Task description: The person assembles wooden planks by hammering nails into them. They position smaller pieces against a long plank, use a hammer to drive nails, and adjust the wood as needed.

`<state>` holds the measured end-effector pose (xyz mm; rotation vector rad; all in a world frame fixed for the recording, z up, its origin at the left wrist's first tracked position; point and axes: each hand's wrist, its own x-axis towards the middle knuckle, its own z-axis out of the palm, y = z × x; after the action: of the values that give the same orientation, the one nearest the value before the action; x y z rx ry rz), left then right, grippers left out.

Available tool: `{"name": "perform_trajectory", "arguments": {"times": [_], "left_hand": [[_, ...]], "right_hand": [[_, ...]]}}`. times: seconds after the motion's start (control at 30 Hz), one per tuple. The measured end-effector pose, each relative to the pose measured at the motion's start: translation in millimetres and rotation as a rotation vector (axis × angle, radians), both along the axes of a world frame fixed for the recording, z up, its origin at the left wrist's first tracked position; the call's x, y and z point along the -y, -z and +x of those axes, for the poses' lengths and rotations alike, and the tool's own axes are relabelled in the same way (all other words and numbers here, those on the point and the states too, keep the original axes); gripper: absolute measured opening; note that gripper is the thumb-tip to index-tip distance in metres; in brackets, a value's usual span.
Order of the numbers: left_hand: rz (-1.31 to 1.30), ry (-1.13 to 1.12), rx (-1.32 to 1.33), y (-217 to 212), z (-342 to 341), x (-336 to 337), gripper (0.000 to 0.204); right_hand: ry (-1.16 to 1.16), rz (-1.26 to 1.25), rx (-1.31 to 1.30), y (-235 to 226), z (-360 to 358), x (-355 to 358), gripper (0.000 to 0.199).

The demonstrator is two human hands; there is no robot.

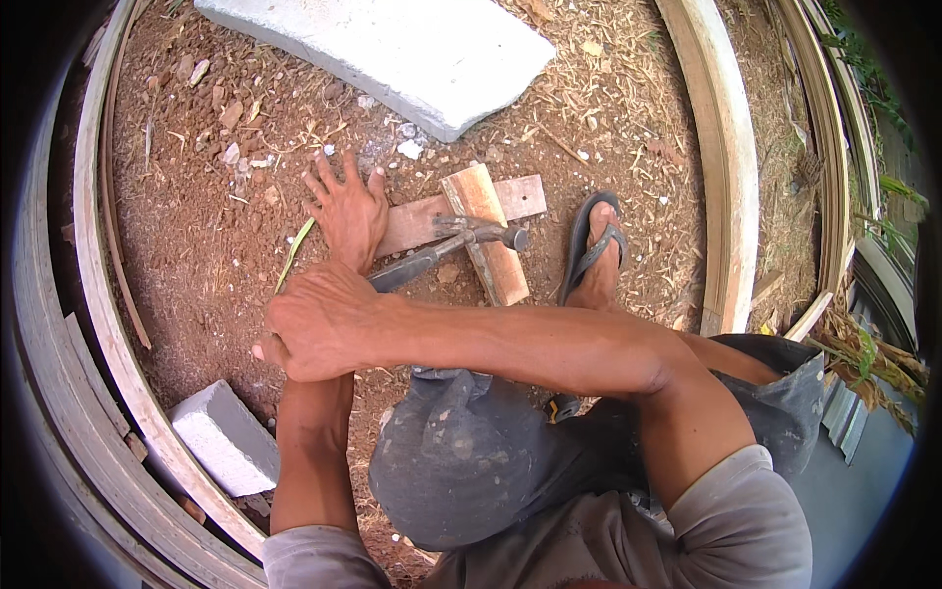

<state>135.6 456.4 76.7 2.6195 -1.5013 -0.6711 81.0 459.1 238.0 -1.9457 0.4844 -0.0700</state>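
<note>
My left hand (348,211) lies palm down on the soil, its fingers spread, beside the left end of a reddish-brown board (407,228). A shorter, paler wood block (506,273) rests across that board. Over the block is the metal head of a claw hammer (404,269); its dark handle runs down-left until my right forearm and hand hide it. My right arm crosses in front of me, and its hand (319,322) is curled closed above my left wrist. Whether those fingers grip the wrist, the handle or something else is hidden.
A large pale slab (392,49) lies ahead, and a white block (224,437) sits at lower left. Long timbers (721,147) border the ground on both sides. My sandalled foot (594,250) stands right of the boards. Corrugated sheets (844,417) lie at far right.
</note>
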Motion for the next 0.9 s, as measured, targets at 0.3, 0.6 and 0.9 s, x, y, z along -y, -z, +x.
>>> {"name": "perform_trajectory", "arguments": {"times": [0.3,0.6,0.9], "left_hand": [[0.063,-0.062,0.031,0.1,0.9,2.0,0.069],[0.197,-0.069,0.116,-1.0,-16.3,8.9,0.066],[0.055,0.008,0.135,2.5,-21.9,12.7,0.071]], "right_hand": [[-0.277,0.117,-0.032,9.5,0.5,8.2,0.034],[-0.078,0.161,0.253,-15.7,-64.9,25.5,0.030],[-0.246,0.345,0.219,-22.4,-92.3,58.9,0.035]]}}
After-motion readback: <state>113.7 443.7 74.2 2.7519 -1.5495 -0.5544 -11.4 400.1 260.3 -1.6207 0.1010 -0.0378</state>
